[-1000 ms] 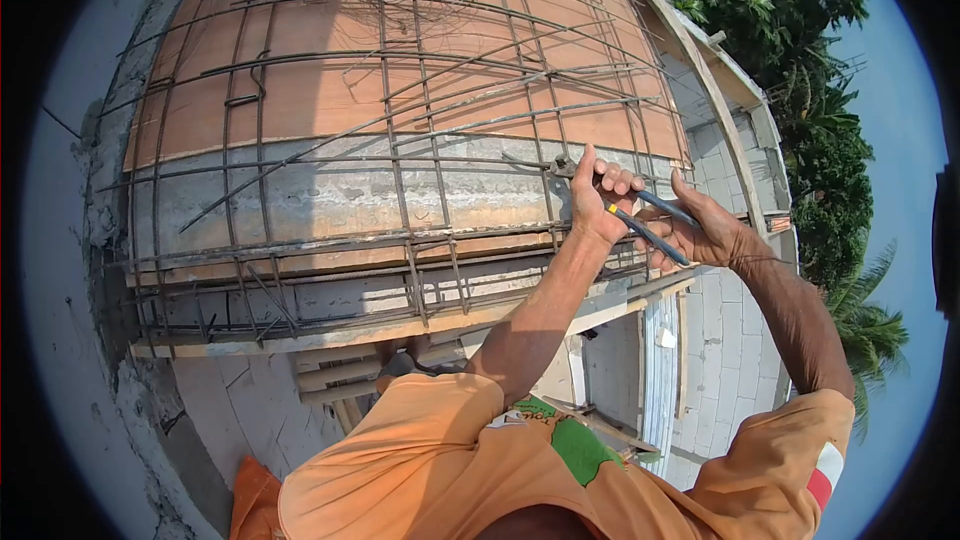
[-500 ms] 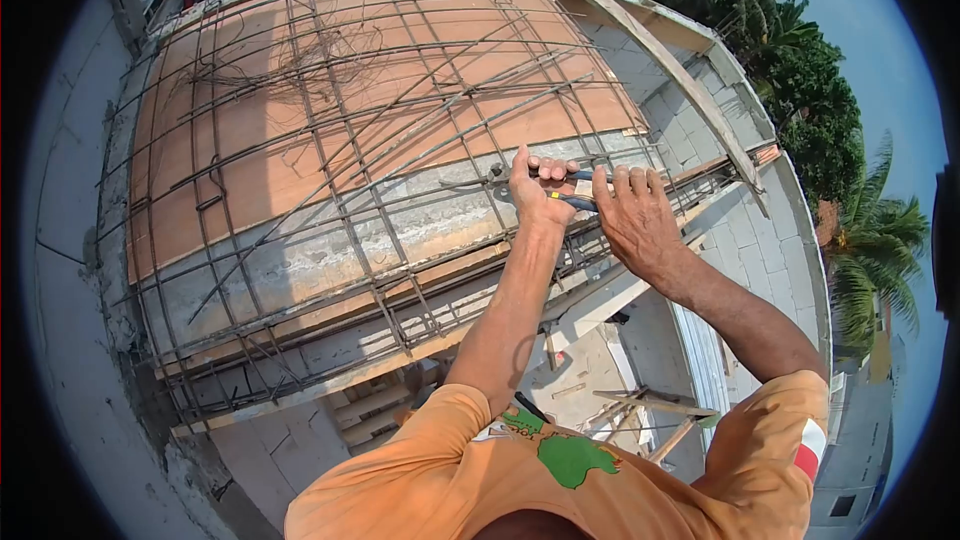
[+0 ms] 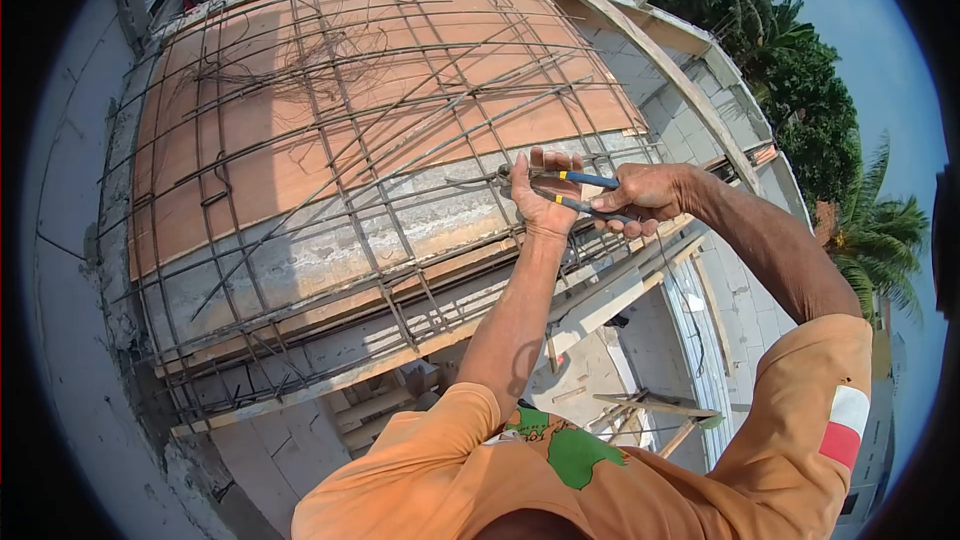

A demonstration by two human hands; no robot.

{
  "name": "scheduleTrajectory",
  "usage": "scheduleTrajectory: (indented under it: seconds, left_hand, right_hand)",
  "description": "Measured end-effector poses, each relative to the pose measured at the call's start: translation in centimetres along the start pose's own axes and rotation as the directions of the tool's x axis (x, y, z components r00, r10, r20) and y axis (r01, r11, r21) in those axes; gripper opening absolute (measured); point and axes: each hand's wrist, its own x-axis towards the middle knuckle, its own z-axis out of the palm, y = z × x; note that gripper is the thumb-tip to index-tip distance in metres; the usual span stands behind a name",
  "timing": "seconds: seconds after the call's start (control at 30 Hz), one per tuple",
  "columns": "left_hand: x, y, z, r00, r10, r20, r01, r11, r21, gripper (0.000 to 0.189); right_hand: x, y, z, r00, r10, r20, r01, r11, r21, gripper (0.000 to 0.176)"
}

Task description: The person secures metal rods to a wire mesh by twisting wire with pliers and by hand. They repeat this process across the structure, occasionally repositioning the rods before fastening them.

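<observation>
My right hand [image 3: 640, 197] is closed on the handles of a pair of pincers [image 3: 592, 180] with blue-and-black grips and yellow bands. The two handles stand spread apart. My left hand [image 3: 546, 202] is palm up under the pincers, thumb raised near their head and fingers loosely curled apart behind the upper handle. The pincers' head [image 3: 503, 174] is beside my left thumb, at a bar of the rebar grid [image 3: 395, 225]. Any wire in the jaws is too small to make out.
Orange-brown plywood [image 3: 400, 60] lies beneath the grid, with a tangle of thin wire [image 3: 310, 65] on it. A long plank [image 3: 640, 40] slants at the upper right. A wooden form edge [image 3: 430, 348] borders a drop to a lower floor [image 3: 580, 380].
My right hand has shifted right and turned, spreading the pincers' handles, and its elbow has swung outward. My left fingers have loosened and lifted; my left arm stays nearly in place.
</observation>
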Motion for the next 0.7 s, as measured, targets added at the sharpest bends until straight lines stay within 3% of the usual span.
scheduleTrajectory:
  seconds: [0.03,0.07,0.1,0.13,0.17,0.2,0.23,0.27,0.3,0.37,0.4,0.43,0.5,0.57,0.6,0.63,0.67,0.7]
  left_hand:
    - [0.5,0.5,-0.1,0.993,-0.016,0.12,0.02,0.999,-0.03,0.03]
    - [0.8,0.2,-0.5,0.996,0.072,-0.056,-0.073,0.997,-0.014,0.034]
    - [0.7,0.3,-0.3,0.995,0.079,-0.058,-0.08,0.997,-0.012,0.034]
    - [0.7,0.5,-0.1,0.994,0.073,-0.081,-0.074,0.997,-0.004,0.035]
    - [0.8,0.5,0.0,0.992,0.068,-0.103,-0.068,0.998,0.004,0.036]
    - [1.3,0.1,0.7,0.975,0.113,-0.191,-0.115,0.993,0.0,0.037]
    - [1.7,0.1,1.0,0.975,0.12,-0.188,-0.126,0.992,-0.02,0.038]
    - [2.1,0.1,1.4,0.973,0.101,-0.208,-0.116,0.991,-0.059,0.039]
    - [2.2,0.2,1.6,0.969,0.086,-0.233,-0.112,0.989,-0.098,0.04]
    - [2.8,-0.2,2.4,0.926,0.127,-0.356,-0.168,0.982,-0.088,0.043]
    - [3.1,-0.3,2.5,0.918,0.137,-0.372,-0.189,0.976,-0.108,0.044]
    - [3.2,-0.3,2.7,0.905,0.135,-0.404,-0.194,0.975,-0.11,0.044]
    - [3.6,-0.5,2.7,0.866,0.112,-0.488,-0.193,0.974,-0.119,0.044]
    - [2.6,-0.3,3.6,0.839,0.098,-0.536,-0.156,0.986,-0.064,0.046]
    - [1.9,-0.3,2.5,0.874,0.114,-0.473,-0.108,0.993,0.04,0.05]
    - [0.7,-0.4,2.3,0.867,0.13,-0.481,-0.124,0.991,0.045,0.05]
    - [-0.4,-0.5,2.3,0.898,0.144,-0.415,-0.114,0.989,0.095,0.052]
    - [-0.8,-0.4,2.8,0.929,0.145,-0.341,-0.1,0.985,0.144,0.055]
  right_hand:
    - [-0.1,-0.5,0.2,1.0,-0.002,-0.001,0.002,1.0,-0.014,0.033]
    - [-0.4,-0.8,0.4,0.994,0.007,-0.107,-0.022,0.99,-0.138,0.035]
    - [-0.8,-1.4,1.0,0.978,-0.003,-0.209,-0.05,0.967,-0.249,0.036]
    - [-1.0,-2.3,1.1,0.962,0.011,-0.273,-0.172,0.8,-0.575,0.056]
    - [-1.5,-2.3,2.0,0.964,0.01,-0.264,-0.167,0.798,-0.579,0.056]
    - [-2.2,-1.5,3.8,0.875,-0.396,-0.279,-0.137,0.351,-0.926,0.068]
    - [-2.5,-1.0,5.2,0.708,-0.705,-0.044,-0.26,-0.202,-0.944,0.081]
    - [-1.7,-1.0,5.8,0.756,-0.642,-0.125,-0.435,-0.352,-0.829,0.081]
    - [-0.9,-0.4,5.4,0.76,-0.64,-0.112,-0.423,-0.357,-0.832,0.081]
    - [1.1,0.7,4.1,0.594,-0.804,-0.008,-0.666,-0.486,-0.566,0.059]
    - [1.7,0.3,4.1,0.55,-0.835,-0.011,-0.676,-0.437,-0.593,0.041]
    - [2.2,-0.2,3.5,0.554,-0.832,0.019,-0.659,-0.452,-0.602,0.041]
    - [2.8,-0.8,1.7,0.698,-0.691,-0.188,-0.539,-0.333,-0.774,0.031]
    - [3.1,-1.4,0.4,0.744,-0.645,-0.173,-0.439,-0.278,-0.854,0.024]
    - [3.0,-1.8,0.3,0.79,-0.587,-0.178,-0.354,-0.198,-0.914,0.018]
    - [2.4,-2.9,0.6,0.795,-0.585,-0.162,-0.336,-0.202,-0.92,0.018]
    - [1.5,-4.7,0.7,0.902,-0.324,-0.285,-0.204,0.262,-0.943,0.017]
    - [1.0,-6.1,0.8,0.967,-0.021,-0.252,-0.171,0.679,-0.714,0.017]
